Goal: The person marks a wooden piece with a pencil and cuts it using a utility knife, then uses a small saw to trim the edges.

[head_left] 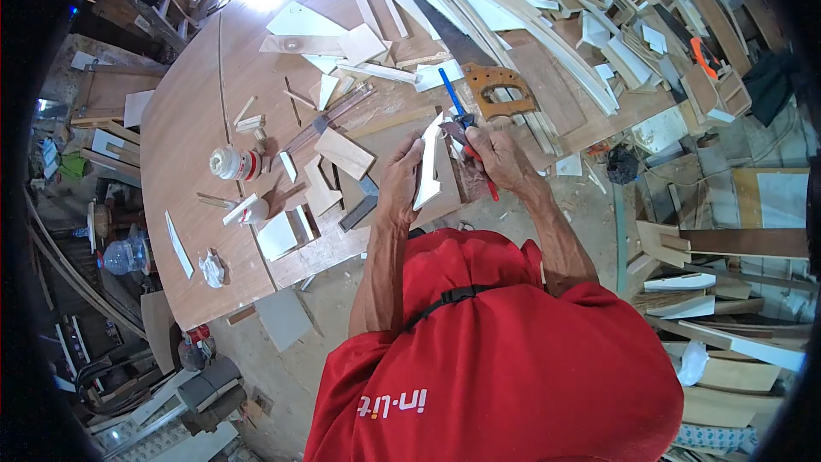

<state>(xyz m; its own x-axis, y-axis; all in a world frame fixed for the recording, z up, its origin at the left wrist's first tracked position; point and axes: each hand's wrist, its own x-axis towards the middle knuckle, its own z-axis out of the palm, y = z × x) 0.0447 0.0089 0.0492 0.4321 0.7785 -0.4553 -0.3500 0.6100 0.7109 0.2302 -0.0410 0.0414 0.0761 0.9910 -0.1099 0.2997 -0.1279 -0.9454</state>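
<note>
My left hand (402,178) is closed on a thin, notched wooden piece (429,167) with a white face, held tilted over the table's near edge. Close beside it, my right hand (503,158) is closed, with a small dark brown piece (456,133) at its fingertips, right by the white piece's edge; I cannot tell what it is. A blue tool part (450,91) and a red rod-like part (493,191) show on either side of this hand. Just beyond lies a handsaw with a wooden handle (479,81).
The wooden table (192,120) carries offcuts, a square (359,205) with a dark blade, a jar (235,163) and a white bottle (253,210). Long strips (547,51) lie at the far right. Wooden pieces (633,56) are heaped beyond, near an orange-handled saw (704,58).
</note>
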